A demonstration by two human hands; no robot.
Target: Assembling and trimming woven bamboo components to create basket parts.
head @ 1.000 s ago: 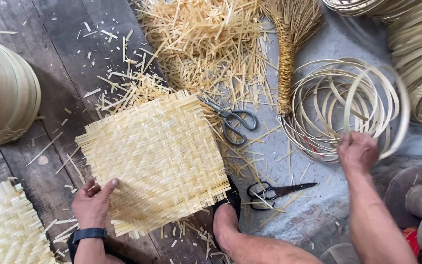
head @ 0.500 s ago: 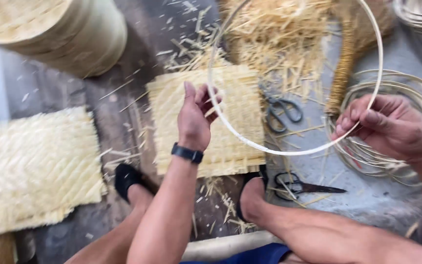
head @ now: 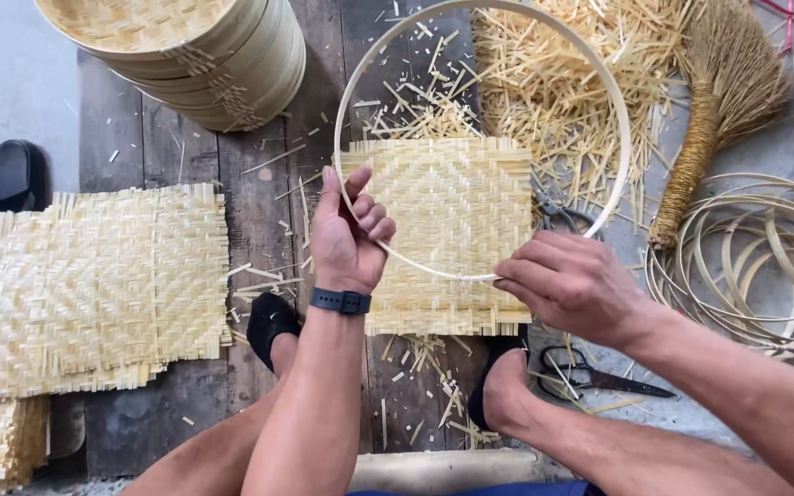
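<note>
Both hands, the left hand [head: 349, 237] at eight o'clock and the right hand [head: 570, 283] at five, hold their grip closed on the thin pale bamboo hoop [head: 619, 119], centring it above the square woven bamboo mat [head: 452, 207] on the floor.

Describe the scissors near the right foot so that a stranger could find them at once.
Start at the square woven mat in the middle of the floor, under the thin hoop that both hands hold. Just right of the right foot lie black-handled scissors, blades pointing right. The other pair lies higher, half hidden behind the hoop.
</note>
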